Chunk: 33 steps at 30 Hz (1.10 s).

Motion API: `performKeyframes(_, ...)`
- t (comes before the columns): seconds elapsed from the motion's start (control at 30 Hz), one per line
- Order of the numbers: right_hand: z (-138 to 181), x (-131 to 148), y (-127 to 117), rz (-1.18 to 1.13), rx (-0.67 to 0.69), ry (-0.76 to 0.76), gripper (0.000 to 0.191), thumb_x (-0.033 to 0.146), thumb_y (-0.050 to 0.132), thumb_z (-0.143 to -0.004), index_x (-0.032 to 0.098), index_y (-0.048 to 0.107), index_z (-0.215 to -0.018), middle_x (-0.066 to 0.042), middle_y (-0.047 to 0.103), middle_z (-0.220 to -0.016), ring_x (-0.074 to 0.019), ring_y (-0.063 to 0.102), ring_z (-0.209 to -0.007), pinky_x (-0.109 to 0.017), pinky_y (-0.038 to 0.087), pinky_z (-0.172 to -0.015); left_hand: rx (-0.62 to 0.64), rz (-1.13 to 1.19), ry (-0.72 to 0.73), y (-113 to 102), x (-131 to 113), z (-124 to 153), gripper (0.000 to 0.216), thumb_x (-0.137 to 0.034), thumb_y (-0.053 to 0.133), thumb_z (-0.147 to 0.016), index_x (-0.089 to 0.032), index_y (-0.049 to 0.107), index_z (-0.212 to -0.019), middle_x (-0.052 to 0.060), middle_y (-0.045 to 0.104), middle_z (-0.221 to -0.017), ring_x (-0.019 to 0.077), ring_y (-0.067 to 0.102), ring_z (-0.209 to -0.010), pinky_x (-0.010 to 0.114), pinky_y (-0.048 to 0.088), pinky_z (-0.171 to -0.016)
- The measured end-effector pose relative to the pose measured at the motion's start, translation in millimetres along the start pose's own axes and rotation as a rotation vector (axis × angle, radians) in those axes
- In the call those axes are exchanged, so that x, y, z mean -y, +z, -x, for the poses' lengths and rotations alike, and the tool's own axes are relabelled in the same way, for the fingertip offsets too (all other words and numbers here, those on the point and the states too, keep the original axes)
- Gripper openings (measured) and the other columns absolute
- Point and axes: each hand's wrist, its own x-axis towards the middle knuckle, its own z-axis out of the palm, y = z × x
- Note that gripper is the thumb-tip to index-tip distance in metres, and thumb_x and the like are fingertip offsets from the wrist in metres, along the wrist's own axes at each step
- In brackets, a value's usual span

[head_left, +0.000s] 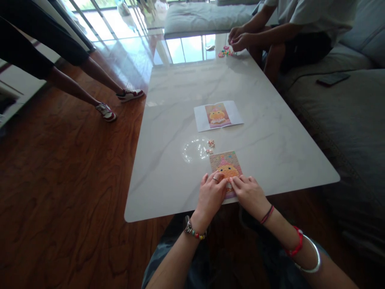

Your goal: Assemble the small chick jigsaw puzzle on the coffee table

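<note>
A small jigsaw puzzle (225,163) with an orange figure in a pink hat lies near the front edge of the white marble table (180,100). My left hand (210,194) rests on its lower left part, fingers stretched flat. My right hand (248,192) lies on its lower right part, fingers pressed down on the pieces. The two hands nearly touch at the fingertips. A few loose puzzle pieces (210,145) lie just beyond the puzzle. Farther back lies a printed reference picture (218,115) of the same figure.
Another person sits on the grey sofa (345,112) at the far right, hands (237,40) over colourful pieces (225,51). A phone (332,78) lies on the sofa. A third person's legs (90,86) stand on the wood floor at left.
</note>
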Motion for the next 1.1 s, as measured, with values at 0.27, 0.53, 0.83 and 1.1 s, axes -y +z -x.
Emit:
performKeyframes(0.27, 7, -33, 9, -0.276, -0.101, -0.065, 0.037, 0.010, 0.045, -0.079, 0.025, 0.056, -0.111, -0.006, 0.056, -0.101, -0.0158, 0.047, -0.088, -0.029, 0.035, -0.073, -0.032, 0.136, -0.033, 2, 13, -9, 0.015, -0.021, 0.046, -0.082, -0.023, 0.061, -0.079, 0.001, 0.060, -0.093, 0.0154, 0.052, -0.092, 0.035, 0.035, -0.088)
performKeyframes(0.53, 8, -23, 3, -0.192, -0.062, -0.052, 0.038, 0.009, 0.049, -0.076, 0.024, 0.057, -0.110, -0.007, 0.058, -0.102, -0.0188, 0.047, -0.090, -0.032, 0.034, -0.071, 0.056, 0.192, 0.068, -6, 27, -10, 0.018, -0.024, 0.045, -0.083, -0.024, 0.063, -0.082, 0.001, 0.062, -0.099, 0.0150, 0.052, -0.098, 0.035, 0.036, -0.088)
performKeyframes(0.83, -17, -45, 4, -0.559, -0.270, 0.002, 0.031, 0.009, 0.042, -0.078, 0.019, 0.062, -0.100, -0.007, 0.058, -0.097, -0.0157, 0.052, -0.092, -0.031, 0.042, -0.081, -0.142, 0.451, -0.017, -12, 42, -23, 0.019, -0.016, 0.044, -0.082, -0.021, 0.061, -0.090, 0.003, 0.060, -0.098, 0.0116, 0.055, -0.091, 0.026, 0.045, -0.079)
performKeyframes(1.1, -138, -44, -21, -0.388, -0.220, 0.008, 0.029, 0.031, 0.048, -0.083, 0.016, 0.052, -0.108, -0.007, 0.054, -0.108, -0.0160, 0.055, -0.090, -0.036, 0.047, -0.076, -0.396, 0.302, -0.367, -16, 56, -41, 0.019, -0.012, 0.042, -0.078, -0.018, 0.060, -0.083, 0.005, 0.058, -0.090, 0.0147, 0.056, -0.081, 0.030, 0.047, -0.075)
